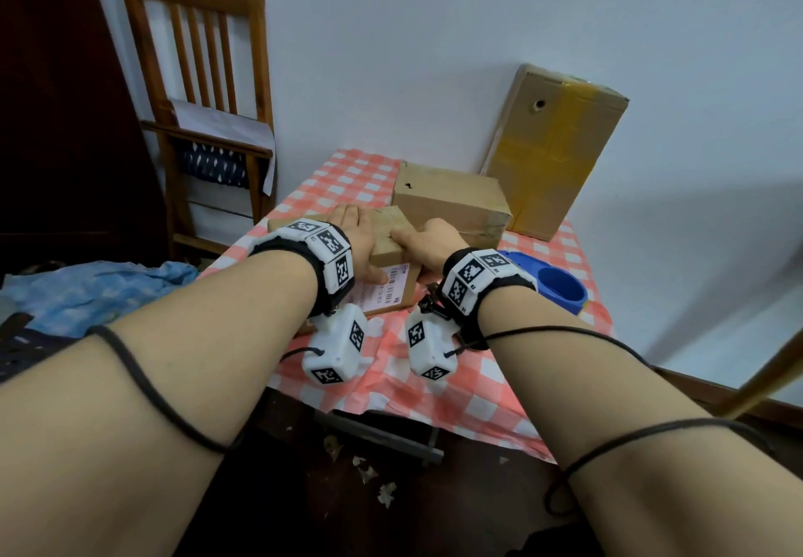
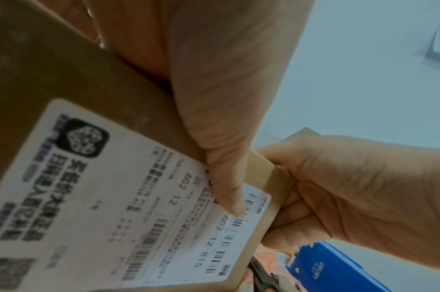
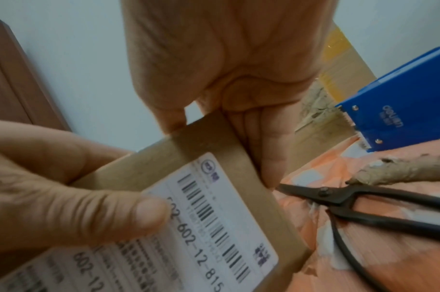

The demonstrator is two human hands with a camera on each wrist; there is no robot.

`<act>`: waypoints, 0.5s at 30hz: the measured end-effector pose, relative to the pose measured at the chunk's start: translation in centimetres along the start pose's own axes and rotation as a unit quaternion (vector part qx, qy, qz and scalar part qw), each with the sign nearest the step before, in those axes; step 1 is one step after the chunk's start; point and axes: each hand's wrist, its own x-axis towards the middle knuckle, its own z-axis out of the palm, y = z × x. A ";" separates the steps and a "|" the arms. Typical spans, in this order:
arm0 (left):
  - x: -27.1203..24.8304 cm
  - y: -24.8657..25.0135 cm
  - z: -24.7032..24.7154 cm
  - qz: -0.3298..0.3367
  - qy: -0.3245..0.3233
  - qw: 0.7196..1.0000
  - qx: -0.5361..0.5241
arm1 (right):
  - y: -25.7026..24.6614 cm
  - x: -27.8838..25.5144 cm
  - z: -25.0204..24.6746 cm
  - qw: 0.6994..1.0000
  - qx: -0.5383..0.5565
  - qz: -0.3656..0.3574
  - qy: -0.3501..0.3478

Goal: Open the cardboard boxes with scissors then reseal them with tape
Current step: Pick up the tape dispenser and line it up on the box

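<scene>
From the head view, both hands hold a small labelled box [image 1: 382,247] near the table's [image 1: 434,391] front edge: the left hand [image 1: 358,237] lies over its top with the thumb on the label, the right hand [image 1: 423,243] clasps its right end. Two bigger boxes wait by the far edge.

From the left wrist, the thumb [image 2: 226,177] presses the shipping label [image 2: 129,207].

From the right wrist, the scissors [image 3: 364,203] and blue tape dispenser [image 3: 394,116] lie unheld at the box's right. I'd judge this box's cutting and retaping are both still ahead.
</scene>
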 end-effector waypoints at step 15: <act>-0.5 -0.1 -0.3 0.011 -0.034 0.997 -0.075 | 1.6 -0.4 -0.4 0.997 0.071 -0.005 -0.034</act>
